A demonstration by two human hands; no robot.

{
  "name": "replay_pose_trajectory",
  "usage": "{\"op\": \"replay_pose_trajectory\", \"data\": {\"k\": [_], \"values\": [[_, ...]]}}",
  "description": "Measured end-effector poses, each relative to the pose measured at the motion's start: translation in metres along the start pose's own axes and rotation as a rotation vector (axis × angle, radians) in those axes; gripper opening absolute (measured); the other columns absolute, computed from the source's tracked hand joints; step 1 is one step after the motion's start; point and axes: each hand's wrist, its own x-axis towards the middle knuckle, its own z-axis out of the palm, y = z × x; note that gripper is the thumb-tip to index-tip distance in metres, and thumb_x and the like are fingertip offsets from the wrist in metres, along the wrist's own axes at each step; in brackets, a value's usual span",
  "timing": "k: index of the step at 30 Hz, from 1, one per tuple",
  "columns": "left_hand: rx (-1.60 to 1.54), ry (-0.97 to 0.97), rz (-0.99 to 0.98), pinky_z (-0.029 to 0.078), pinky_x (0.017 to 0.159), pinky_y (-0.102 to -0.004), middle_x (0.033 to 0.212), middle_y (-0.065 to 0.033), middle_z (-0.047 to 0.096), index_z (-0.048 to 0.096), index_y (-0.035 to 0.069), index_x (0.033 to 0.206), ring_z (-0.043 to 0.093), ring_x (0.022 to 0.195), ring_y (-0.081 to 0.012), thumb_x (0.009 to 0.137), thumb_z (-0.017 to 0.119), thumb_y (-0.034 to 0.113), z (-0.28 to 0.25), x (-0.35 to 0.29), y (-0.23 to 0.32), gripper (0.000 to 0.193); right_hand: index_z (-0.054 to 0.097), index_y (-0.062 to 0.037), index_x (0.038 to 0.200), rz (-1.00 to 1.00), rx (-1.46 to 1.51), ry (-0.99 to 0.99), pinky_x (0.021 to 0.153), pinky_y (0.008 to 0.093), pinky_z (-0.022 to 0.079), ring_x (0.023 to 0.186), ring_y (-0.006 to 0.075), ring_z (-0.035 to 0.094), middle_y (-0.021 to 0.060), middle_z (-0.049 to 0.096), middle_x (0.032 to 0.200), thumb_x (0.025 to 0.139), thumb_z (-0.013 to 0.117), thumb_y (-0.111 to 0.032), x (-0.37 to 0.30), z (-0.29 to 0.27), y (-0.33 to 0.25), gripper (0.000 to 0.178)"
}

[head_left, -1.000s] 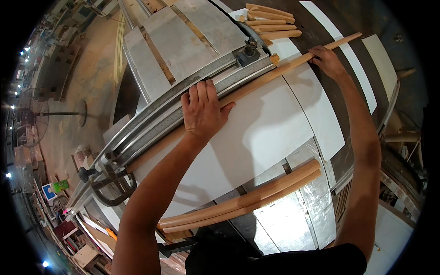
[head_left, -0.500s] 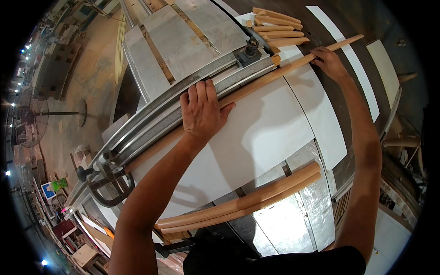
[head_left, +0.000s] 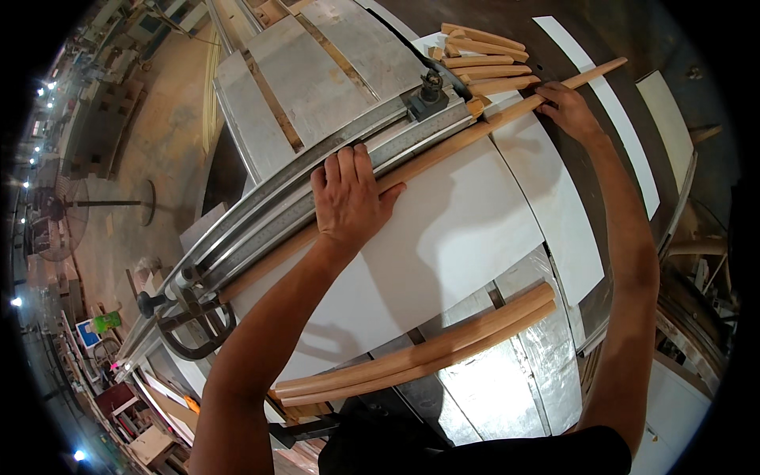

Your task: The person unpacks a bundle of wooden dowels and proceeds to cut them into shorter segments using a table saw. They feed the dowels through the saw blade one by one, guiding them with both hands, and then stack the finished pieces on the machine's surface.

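A long wooden strip (head_left: 450, 147) lies along the front side of a metal fence (head_left: 261, 219) on the saw table. My left hand (head_left: 347, 198) is closed over both, its fingers hooked over the fence and its thumb against the strip. Farther right, my right hand (head_left: 573, 112) pinches the same strip near its right end, which sticks out beyond the fingers. A black stop (head_left: 430, 98) sits on the fence between my hands. Under the strip lies a white sheet (head_left: 451, 237). What the right fingertips touch underneath is hidden.
Several short cut wood pieces (head_left: 492, 60) lie beyond the strip, near my right hand. Nearer my body, two long wooden strips (head_left: 419, 346) rest side by side. A dark clamp-like frame (head_left: 196, 336) stands at the fence's left end. A standing fan (head_left: 59, 207) is at far left.
Both hands keep their hold on the strip, with almost no movement. The whole view has shifted slightly.
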Motion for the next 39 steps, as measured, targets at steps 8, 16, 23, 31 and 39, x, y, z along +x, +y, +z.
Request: {"op": "replay_pose_trajectory", "data": {"k": [8,16,23,31,39], "values": [[-0.012,-0.02,-0.024,0.042,0.087,-0.0403,0.107,-0.0102,0.057,0.058,-0.003,0.125,0.056,0.099,-0.0252,0.072,0.083,0.055,0.001,0.0,0.001,0.082,0.069,0.0027,0.12,0.012,0.024,0.011,0.091,0.0403,0.056,0.103,0.0331,0.068,0.0147,0.069,0.114,0.084,0.078,-0.007,-0.003,-0.002,-0.002,0.038],[-0.072,-0.007,-0.044,0.043,0.091,-0.044,0.108,-0.0137,0.057,0.056,-0.004,0.128,0.056,0.101,-0.0309,0.069,0.087,0.051,0.001,0.001,0.003,0.086,0.068,0.0015,0.122,0.026,0.006,0.013,0.094,0.041,0.054,0.107,0.0341,0.066,0.0153,0.068,0.117,0.085,0.077,-0.009,-0.01,-0.004,0.0,0.039],[-0.092,-0.001,-0.063,0.042,0.093,-0.0429,0.111,-0.0133,0.058,0.056,-0.003,0.129,0.056,0.104,-0.0306,0.07,0.087,0.05,0.0,-0.001,0.003,0.085,0.066,0.0036,0.121,0.082,-0.027,0.028,0.097,0.0398,0.054,0.114,0.0349,0.065,0.0175,0.066,0.127,0.084,0.079,-0.008,-0.02,-0.002,0.006,0.041],[-0.118,0.0,-0.081,0.041,0.093,-0.0423,0.114,-0.0131,0.059,0.056,-0.003,0.129,0.055,0.106,-0.0292,0.07,0.087,0.048,-0.001,-0.003,0.006,0.084,0.064,-0.0027,0.13,0.192,-0.058,-0.033,0.103,0.0414,0.05,0.121,0.0344,0.061,0.015,0.063,0.131,0.082,0.081,-0.016,-0.07,-0.021,0.01,0.052],[-0.123,0.017,-0.089,0.042,0.091,-0.041,0.113,-0.013,0.06,0.057,-0.004,0.128,0.055,0.105,-0.029,0.068,0.089,0.045,-0.002,-0.007,0.003,0.084,0.064,-0.0022,0.128,0.261,-0.056,-0.207,0.099,0.042,0.051,0.119,0.0354,0.061,0.0131,0.06,0.132,0.081,0.08,-0.013,-0.1,-0.042,-0.016,0.05]]}}
